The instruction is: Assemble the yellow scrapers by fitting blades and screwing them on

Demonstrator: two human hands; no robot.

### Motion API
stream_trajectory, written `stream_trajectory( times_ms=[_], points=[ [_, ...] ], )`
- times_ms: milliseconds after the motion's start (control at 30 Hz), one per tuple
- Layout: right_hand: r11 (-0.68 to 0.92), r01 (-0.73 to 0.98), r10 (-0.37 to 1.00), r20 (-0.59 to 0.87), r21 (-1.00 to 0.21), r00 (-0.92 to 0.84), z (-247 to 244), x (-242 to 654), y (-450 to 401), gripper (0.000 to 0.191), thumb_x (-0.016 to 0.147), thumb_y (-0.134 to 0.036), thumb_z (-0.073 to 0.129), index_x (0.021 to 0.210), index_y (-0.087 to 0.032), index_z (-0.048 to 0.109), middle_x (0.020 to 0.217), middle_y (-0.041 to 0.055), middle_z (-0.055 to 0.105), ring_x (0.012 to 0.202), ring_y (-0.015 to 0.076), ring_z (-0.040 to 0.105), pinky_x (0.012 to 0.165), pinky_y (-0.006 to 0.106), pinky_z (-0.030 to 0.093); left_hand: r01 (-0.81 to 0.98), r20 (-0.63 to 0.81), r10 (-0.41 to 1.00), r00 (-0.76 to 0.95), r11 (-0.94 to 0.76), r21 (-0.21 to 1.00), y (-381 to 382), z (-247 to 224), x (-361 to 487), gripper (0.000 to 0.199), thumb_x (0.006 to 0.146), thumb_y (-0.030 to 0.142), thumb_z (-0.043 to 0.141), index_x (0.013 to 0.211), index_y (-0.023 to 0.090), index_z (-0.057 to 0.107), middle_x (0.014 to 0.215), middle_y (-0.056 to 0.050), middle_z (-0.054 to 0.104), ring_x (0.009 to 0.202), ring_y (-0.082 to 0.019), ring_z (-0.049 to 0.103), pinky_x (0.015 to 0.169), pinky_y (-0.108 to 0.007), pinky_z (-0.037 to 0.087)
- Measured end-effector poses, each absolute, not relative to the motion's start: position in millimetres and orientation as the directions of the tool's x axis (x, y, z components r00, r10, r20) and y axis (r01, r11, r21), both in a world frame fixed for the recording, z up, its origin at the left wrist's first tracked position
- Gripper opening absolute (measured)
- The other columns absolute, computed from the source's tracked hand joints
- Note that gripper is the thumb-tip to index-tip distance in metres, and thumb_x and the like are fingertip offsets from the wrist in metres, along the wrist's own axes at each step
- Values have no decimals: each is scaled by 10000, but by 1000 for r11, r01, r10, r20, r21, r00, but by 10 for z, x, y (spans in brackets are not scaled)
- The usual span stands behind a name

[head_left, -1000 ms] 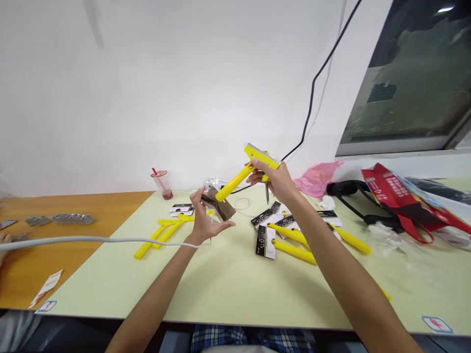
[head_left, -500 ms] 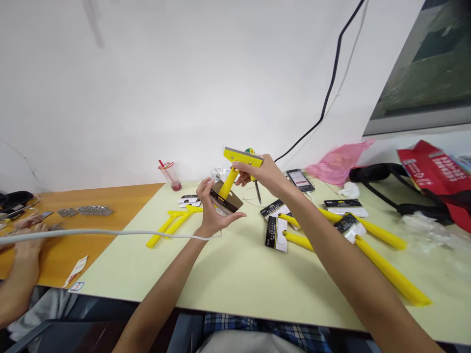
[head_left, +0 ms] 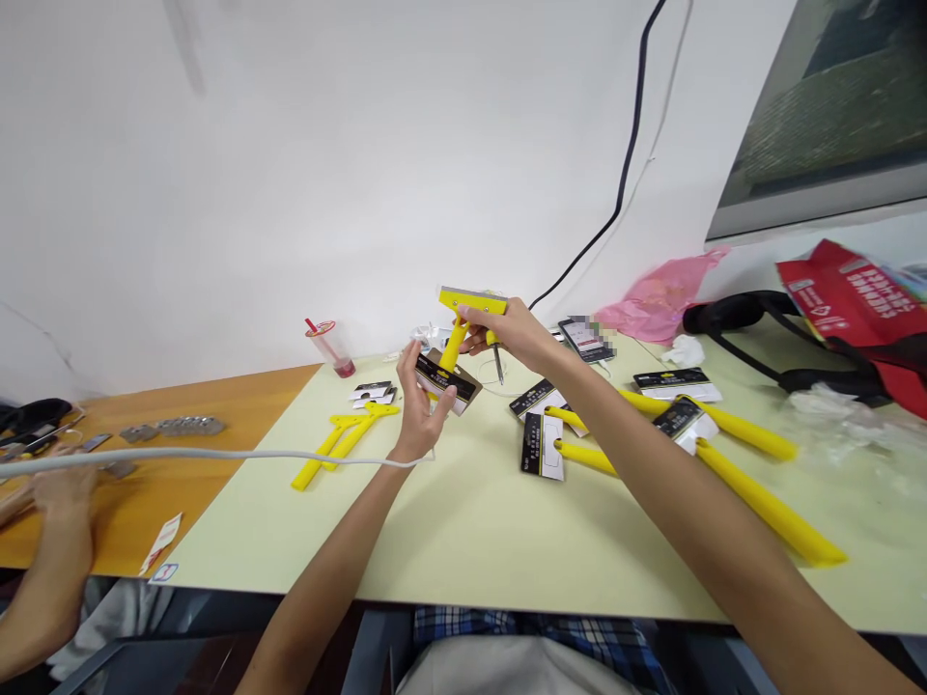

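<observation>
Roughly upright yellow scraper (head_left: 455, 336), blade (head_left: 472, 301) uppermost

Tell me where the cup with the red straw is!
In the head view, the plastic cup with the red straw sits at the back of the pale yellow table, by the white wall, left of the person's left hand and near the wooden table.

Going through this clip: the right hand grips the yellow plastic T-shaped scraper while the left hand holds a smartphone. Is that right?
Not quite. The head view shows the left hand holding a black-labelled cardboard card, not a smartphone. The right hand does grip the yellow plastic T-shaped scraper.
</observation>
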State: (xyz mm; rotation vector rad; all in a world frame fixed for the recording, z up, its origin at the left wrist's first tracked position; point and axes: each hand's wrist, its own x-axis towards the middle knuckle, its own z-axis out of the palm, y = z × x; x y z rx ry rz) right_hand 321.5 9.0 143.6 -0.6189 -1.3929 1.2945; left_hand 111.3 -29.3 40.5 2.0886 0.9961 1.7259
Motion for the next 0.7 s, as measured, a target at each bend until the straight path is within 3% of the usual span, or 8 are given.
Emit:
stream_trajectory(
  times_ms=[133,200,300,400,467,567,700],
  points=[
    [272,-320,886,366,-907,-284,1452,3258,78,437,814,-517,957,958,-156,755,835,81,745,770,222,796,716,317,702,125,663,740,-114,-652,748,-215,418,1154,1069,827,607,896,1690,342,324,1798,-137,263,1666,-343,295,1293,-448,401],
    [286,-320,878,380,-903,-290,1464,3274,64,460,806,-536,958,981,-159,761,874,95,762,814,234,800,754,336,703,28,591,790,-162,-595,803,-176,448,1153,1032,760,592,950,1615,299,450,1705,-171,446,1548,-341,495,1188,-432,512],
    [309,-290,861,396,-906,-319,1479,3293,39,501,795,-578,947,989,-153,769,932,113,782,834,236,795,768,348,687,-8,472,864,-176,-481,877,-141,482,1126,751,705,590,972,1276,174,715,1292,-171,763,1179,-297,739,997,-396,609],
    [371,-203,841,421,-906,-341,1498,3335,17,509,800,-596,926,1000,-150,783,925,110,779,780,210,753,722,335,640,39,383,912,-144,-382,923,-131,473,1093,531,665,580,981,871,141,765,851,-106,792,797,-230,740,758,-337,613],
    [448,-66,830,442,-892,-341,1522,3388,2,492,818,-615,895,917,-149,776,794,77,737,676,174,669,643,313,568,55,367,926,-85,-363,930,-135,452,1080,494,684,583,965,763,146,749,713,-77,753,663,-196,689,657,-316,578],
    [502,179,837,424,-846,-345,1574,3475,-26,536,829,-673,844,757,-157,720,604,9,595,564,130,508,544,293,422,17,344,936,71,-346,938,-167,436,1088,496,728,598,937,755,136,759,681,-81,748,627,-188,682,642,-313,568],
    [442,330,862,295,-834,-412,1626,3527,-71,573,771,-718,852,770,-164,706,593,-27,526,548,111,443,505,274,324,-70,242,926,290,-231,970,-269,476,1151,530,697,593,971,798,112,771,696,-106,758,634,-207,710,656,-329,580]
  ],
)
